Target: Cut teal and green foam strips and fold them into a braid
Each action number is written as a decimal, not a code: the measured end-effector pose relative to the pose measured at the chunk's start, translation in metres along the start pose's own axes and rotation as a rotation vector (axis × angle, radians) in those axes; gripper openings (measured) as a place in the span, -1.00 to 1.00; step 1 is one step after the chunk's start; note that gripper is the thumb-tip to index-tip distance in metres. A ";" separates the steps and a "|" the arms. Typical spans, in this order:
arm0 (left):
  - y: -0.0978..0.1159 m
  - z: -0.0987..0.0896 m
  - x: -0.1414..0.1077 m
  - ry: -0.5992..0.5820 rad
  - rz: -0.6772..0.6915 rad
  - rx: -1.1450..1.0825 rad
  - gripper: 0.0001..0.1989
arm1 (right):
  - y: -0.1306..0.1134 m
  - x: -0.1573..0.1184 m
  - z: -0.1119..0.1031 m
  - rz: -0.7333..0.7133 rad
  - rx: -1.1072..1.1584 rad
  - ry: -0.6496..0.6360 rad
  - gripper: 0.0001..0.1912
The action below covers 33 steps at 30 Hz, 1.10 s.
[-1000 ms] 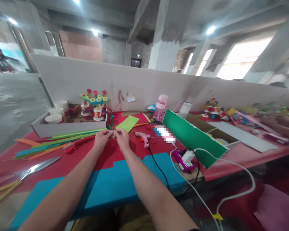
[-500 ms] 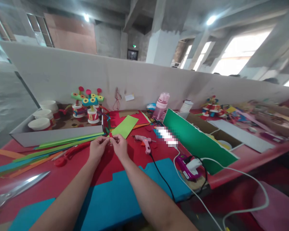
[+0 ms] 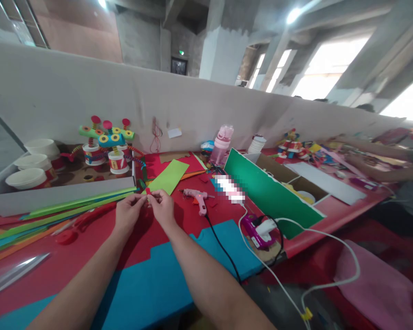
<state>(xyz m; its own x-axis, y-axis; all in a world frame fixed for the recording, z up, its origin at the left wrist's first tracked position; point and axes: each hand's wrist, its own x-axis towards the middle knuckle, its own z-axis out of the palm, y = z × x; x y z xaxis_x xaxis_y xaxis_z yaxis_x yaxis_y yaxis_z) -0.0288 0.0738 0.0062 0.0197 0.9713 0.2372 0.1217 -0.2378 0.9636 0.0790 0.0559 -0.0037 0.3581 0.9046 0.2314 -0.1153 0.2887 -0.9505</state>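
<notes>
Above the red tabletop, my left hand (image 3: 128, 211) and my right hand (image 3: 162, 208) meet with fingertips pinched together. Between them a small red strip (image 3: 148, 191) pokes up, gripped by both; its lower part is hidden by the fingers. Just beyond the hands lies a lime-green paper sheet (image 3: 170, 176). A pink hot glue gun (image 3: 200, 198) rests to the right of my right hand, its black cord trailing toward me. Long green, blue and orange paper strips (image 3: 65, 211) lie left of my left hand, with a red curled piece (image 3: 67, 236) beside them.
A white box (image 3: 65, 195) at left holds paper cups (image 3: 25, 178) and paper-cup figures (image 3: 118, 162). Scissors (image 3: 17, 275) lie front left. At right are a green-sided box (image 3: 271, 197), a purple power strip (image 3: 258, 233) with cables, and a pink bottle (image 3: 222, 144). Blue sheets (image 3: 151, 279) lie beneath my forearms.
The view has turned slightly right, so everything sits further left in the picture. My hands keep pinching the red strip in about the same place over the table.
</notes>
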 end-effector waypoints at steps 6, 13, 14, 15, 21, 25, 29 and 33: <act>0.001 0.000 0.001 -0.062 -0.033 0.086 -0.72 | 0.003 -0.008 -0.004 -0.004 -0.056 0.054 -0.85; -0.003 -0.005 0.001 -0.039 -0.012 0.153 -0.73 | 0.001 -0.008 0.000 0.050 0.002 0.049 -0.86; -0.003 -0.005 0.002 -0.028 0.002 0.164 -0.74 | 0.000 -0.008 0.001 0.051 0.017 0.052 -0.87; -0.004 -0.004 0.002 -0.022 0.011 0.165 -0.74 | 0.000 -0.007 0.001 0.050 0.032 0.051 -0.87; -0.007 -0.002 0.004 -0.035 -0.004 0.068 -0.72 | 0.001 -0.004 0.000 0.078 0.071 0.020 -0.84; -0.008 -0.001 0.005 -0.059 -0.033 0.021 -0.71 | 0.006 0.002 -0.003 0.128 0.104 -0.044 -0.81; -0.009 -0.001 0.005 -0.085 -0.043 -0.017 -0.71 | 0.006 0.005 -0.008 0.149 0.088 -0.092 -0.82; -0.005 -0.001 0.003 -0.102 -0.069 -0.023 -0.72 | 0.001 0.006 -0.013 0.131 0.059 -0.108 -0.82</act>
<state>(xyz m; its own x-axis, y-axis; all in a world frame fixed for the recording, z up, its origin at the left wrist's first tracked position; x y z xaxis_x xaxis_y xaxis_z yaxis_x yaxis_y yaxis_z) -0.0308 0.0779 0.0021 0.1131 0.9810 0.1577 0.1033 -0.1694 0.9801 0.0929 0.0579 -0.0063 0.2348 0.9633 0.1304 -0.2098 0.1812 -0.9608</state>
